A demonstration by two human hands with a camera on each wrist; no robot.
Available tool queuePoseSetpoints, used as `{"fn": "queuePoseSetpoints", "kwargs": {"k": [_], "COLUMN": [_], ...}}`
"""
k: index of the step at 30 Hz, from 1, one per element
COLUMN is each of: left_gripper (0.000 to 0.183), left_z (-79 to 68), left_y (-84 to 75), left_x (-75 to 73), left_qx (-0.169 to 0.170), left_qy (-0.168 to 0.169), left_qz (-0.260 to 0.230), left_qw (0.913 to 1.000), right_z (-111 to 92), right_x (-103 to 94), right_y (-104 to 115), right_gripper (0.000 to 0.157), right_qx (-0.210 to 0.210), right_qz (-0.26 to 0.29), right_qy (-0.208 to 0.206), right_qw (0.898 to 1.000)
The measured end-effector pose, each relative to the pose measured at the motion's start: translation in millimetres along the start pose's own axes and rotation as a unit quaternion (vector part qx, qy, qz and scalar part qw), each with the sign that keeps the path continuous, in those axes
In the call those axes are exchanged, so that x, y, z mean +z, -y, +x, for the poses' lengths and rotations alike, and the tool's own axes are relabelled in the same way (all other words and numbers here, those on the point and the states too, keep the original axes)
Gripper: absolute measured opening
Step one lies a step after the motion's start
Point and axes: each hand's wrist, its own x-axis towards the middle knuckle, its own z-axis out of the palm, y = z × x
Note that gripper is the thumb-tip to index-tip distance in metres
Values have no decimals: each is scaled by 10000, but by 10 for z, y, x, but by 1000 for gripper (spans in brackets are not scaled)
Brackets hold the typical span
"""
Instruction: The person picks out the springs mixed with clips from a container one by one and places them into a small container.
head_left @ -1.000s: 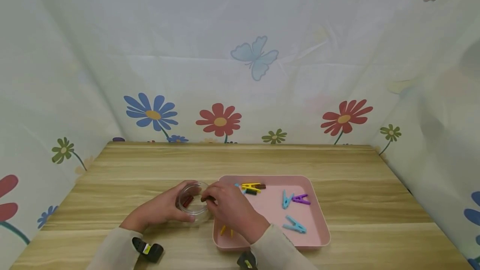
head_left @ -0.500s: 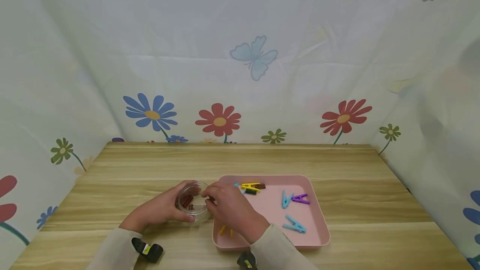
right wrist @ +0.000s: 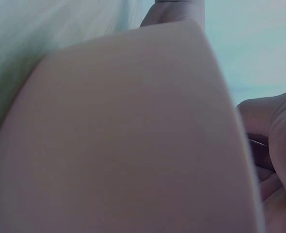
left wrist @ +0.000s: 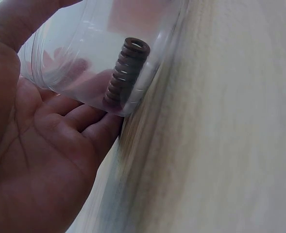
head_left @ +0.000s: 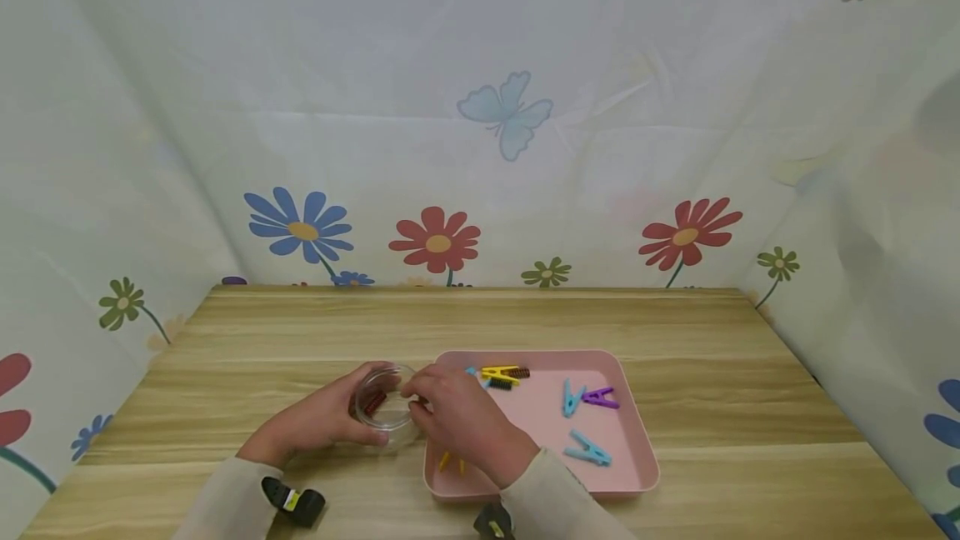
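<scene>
My left hand (head_left: 322, 417) grips a clear round jar (head_left: 390, 422), thumb and fingers around its side, mouth tilted toward my right hand. A dark reddish-brown coil spring (left wrist: 128, 70) leans inside the jar in the left wrist view. My right hand (head_left: 465, 415) is at the jar's mouth with bent fingers, above the left edge of the pink tray (head_left: 540, 461). Whether its fingertips hold anything is hidden. In the right wrist view, the tray's blurred wall (right wrist: 133, 136) covers most of that hand.
In the tray lie light blue clothespins (head_left: 588, 448), a purple clothespin (head_left: 600, 397) and a yellow clothespin (head_left: 498, 373). Beside the yellow one are a brown spring (head_left: 519, 372) and a black spring (head_left: 500, 385). Yellow tips (head_left: 446, 462) show below my right wrist. Patterned curtains surround the wooden table (head_left: 300, 323).
One second ago a dark piece showed at my right fingertips. Half a second ago a small brown spring appeared low in the jar; that spot now looks bare from the head. Both hands barely moved.
</scene>
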Motion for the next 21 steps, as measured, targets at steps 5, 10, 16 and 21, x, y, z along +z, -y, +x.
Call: {"fn": "queuePoseSetpoints", "kwargs": {"k": [5,10,16,21], "left_gripper": [87,87,87,87], "left_z": [0,-1,-2,-4], "left_y": [4,4,4,-7], "left_x": [0,1,1,1], "left_qx": [28,23,14,10], "left_qy": [27,-19,-27,-61], "left_qz": [-45,75,29,46], "left_qw": [10000,10000,10000,10000], "right_z": [-11,-24,-37,-41], "right_x": [-22,-53,-74,-106], "right_y": [4,-9,-15,-28], "right_gripper": [15,14,14,13], "right_qx": [-7,10,-15,56], "right_qz": [-13,61,76,66], "right_qy": [20,-27,-13,-16], "right_qw": [10000,10000,10000,10000]}}
